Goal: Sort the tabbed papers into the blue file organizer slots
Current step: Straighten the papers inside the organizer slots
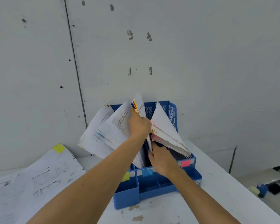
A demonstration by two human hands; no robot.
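the orange-tabbed sheet is up in your left hand, fingers curled round its edge. it's held upright over the middle of the blue file organizer.

the organizer sits on the white table, its back against the wall. a thick white stack fans out and leans left over the organizer's side. it seems to stand in the left slot, but your forearm hides its foot. the pink-tabbed stack stands in the right slot, leaning right.

your right hand is down in the gap between the two stacks, at the base of the pink-tabbed one. its fingertips are buried in paper, so i cannot tell whether it's grasping anything or just pressing.

the front rim carries three labels: yellow-green label on the left, blue label in the middle, pink label on the right. low compartments sit in front of them.

loose printed sheets lie flat on the table left of the organizer, and one has a yellow tab at its far corner. the table's paint is chipped just in front of the organizer. a small blue object sits off the table to the right.
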